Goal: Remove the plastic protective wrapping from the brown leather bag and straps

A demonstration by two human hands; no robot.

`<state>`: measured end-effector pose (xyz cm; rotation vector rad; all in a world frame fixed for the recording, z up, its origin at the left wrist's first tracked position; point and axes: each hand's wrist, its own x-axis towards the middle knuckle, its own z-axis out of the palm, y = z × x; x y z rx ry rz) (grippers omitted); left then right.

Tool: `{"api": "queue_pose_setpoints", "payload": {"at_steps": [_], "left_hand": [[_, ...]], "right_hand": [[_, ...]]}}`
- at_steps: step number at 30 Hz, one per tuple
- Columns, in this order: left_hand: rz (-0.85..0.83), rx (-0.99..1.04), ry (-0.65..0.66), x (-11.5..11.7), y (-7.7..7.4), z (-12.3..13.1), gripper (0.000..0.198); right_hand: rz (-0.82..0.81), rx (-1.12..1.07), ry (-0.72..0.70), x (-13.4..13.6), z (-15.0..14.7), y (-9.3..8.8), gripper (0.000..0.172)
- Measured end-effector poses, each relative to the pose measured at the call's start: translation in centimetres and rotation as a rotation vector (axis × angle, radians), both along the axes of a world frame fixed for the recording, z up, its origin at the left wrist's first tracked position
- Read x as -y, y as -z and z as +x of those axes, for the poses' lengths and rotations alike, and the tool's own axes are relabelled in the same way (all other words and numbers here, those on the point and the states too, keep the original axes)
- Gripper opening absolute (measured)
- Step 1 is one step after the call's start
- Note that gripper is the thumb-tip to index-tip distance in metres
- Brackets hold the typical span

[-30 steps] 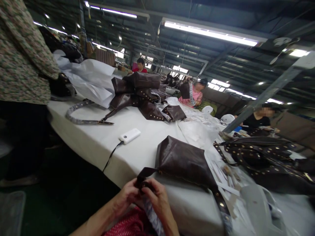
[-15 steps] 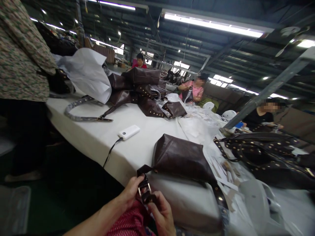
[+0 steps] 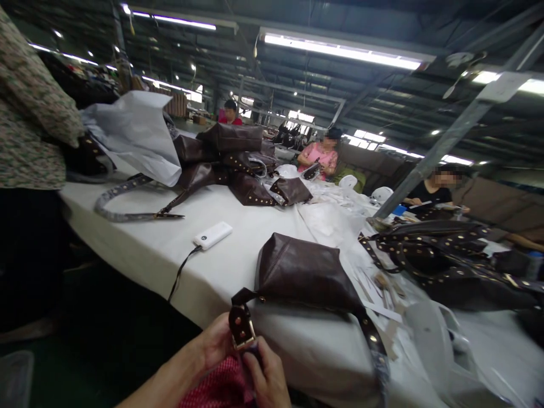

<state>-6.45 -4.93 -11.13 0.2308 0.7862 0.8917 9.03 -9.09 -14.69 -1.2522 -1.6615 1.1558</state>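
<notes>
The bag [image 3: 301,272] lay on the table [image 3: 170,258], and its strap [image 3: 240,322] with the buckle [image 3: 244,344] was at the bag's near left side. The left hand [image 3: 216,343] gripped the strap beside the buckle; the right hand [image 3: 270,375] pinched it just below. The step seemed to be work at the buckle, fastening or undoing, I could not tell. The next move, I judged, called for a steady left hold and careful guiding by the right.

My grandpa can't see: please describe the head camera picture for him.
A person's left hand and right hand hold a strap with a gold-coloured buckle beside a dark brown bag on a white table. Behind are piled bags and other people.
</notes>
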Motion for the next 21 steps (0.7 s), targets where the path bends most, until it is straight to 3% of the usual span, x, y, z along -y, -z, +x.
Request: {"api": "queue_pose_setpoints", "payload": {"at_steps": [5, 11, 13, 15, 18, 21], "left_hand": [[-0.014, -0.083, 0.120, -0.5, 0.1, -0.6, 0.044], [0.123, -0.154, 0.168, -1.2, -1.9, -1.4, 0.036], [0.111, -0.108, 0.223, -1.4, -2.4, -1.6, 0.037], [0.100, -0.076, 0.278, -1.6, -2.6, -1.8, 0.040], [0.181, -0.090, 0.260, -1.9, -3.0, -2.5, 0.041], [0.333, -0.309, 0.208, -2.6, -3.3, -3.4, 0.041]], "right_hand": [[-0.048, 0.061, -0.091, -0.2, 0.9, -0.2, 0.029], [-0.033, -0.053, -0.109, -0.6, 0.2, -3.7, 0.033], [-0.016, -0.037, -0.089, -0.8, -0.3, -3.9, 0.032], [-0.010, 0.057, -0.062, -0.8, -0.2, -2.6, 0.031], [-0.074, 0.353, -0.011, 0.0, 1.2, 1.5, 0.018], [-0.141, 0.497, -0.026, 0.9, 3.5, 5.6, 0.014]]}}
